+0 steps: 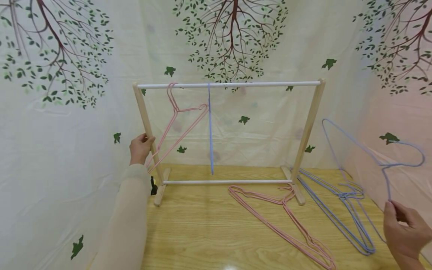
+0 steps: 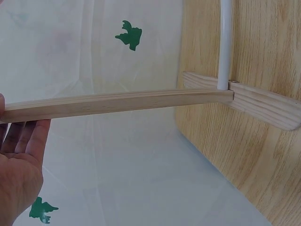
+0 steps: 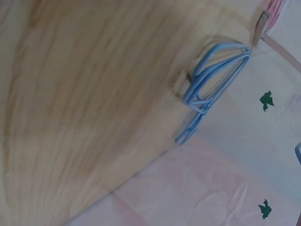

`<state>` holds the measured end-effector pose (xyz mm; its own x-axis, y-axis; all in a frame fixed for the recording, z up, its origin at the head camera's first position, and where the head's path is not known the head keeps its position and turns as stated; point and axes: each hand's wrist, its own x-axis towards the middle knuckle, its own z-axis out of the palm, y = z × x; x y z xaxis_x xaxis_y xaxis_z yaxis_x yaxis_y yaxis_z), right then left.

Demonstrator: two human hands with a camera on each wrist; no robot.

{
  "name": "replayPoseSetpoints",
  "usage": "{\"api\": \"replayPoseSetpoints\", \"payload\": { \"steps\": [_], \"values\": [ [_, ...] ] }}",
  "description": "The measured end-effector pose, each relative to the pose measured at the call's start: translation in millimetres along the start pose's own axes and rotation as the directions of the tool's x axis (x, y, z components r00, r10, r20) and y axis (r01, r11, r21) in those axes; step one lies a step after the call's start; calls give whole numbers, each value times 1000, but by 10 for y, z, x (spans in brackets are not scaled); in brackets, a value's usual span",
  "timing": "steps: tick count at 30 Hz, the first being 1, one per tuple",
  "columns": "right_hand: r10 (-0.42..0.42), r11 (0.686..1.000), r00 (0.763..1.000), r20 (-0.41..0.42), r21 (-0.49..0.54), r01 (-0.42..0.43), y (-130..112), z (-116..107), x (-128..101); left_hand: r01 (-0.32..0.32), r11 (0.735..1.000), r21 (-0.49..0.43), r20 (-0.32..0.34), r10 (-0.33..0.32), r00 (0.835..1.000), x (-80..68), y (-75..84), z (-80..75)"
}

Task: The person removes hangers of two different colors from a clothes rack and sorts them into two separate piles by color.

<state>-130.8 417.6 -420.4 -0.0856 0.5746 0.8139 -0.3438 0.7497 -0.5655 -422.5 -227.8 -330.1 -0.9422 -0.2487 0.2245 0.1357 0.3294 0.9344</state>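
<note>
A wooden rack with a white top rod (image 1: 263, 84) stands on the table. My left hand (image 1: 140, 148) grips its left post (image 2: 117, 103), thumb and fingers on opposite sides in the left wrist view. Two pink hangers (image 1: 176, 110) hang near the rod's left end. A blue hanger (image 1: 210, 135) hangs beside them, seen edge-on. At the far right, my right hand (image 1: 406, 230) pinches another blue hanger (image 1: 387, 183) below its hook, raised above the table. Only a sliver of that hanger shows at the right wrist view's edge.
Several pink hangers (image 1: 283, 203) lie stacked on the table in front of the rack's right foot (image 1: 298, 195). Blue hangers (image 1: 347, 195) lie to their right, near the pink wall. A small black object (image 1: 153, 185) sits behind the left foot.
</note>
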Motion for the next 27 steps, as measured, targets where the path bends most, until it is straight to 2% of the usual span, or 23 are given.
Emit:
{"api": "replayPoseSetpoints", "payload": {
  "steps": [3,11,16,21,27],
  "values": [
    [8,1000,999,33,-24,-7,46,-24,-44,-7,1000,-1,3,7,1000,-2,-1,-10],
    [5,993,979,204,-120,20,537,-75,-251,-12,1000,12,6,12,1000,-15,-8,-32],
    [-14,990,959,283,-129,52,601,-39,-362,-18,1000,8,7,18,1000,-14,-15,-46],
    [4,978,933,361,-195,71,604,-2,-437,-20,1000,-6,17,21,1000,-8,-19,-60],
    [-25,971,918,395,-207,115,617,36,-526,-23,1000,-13,27,24,999,-1,-17,-68]
  ]
}}
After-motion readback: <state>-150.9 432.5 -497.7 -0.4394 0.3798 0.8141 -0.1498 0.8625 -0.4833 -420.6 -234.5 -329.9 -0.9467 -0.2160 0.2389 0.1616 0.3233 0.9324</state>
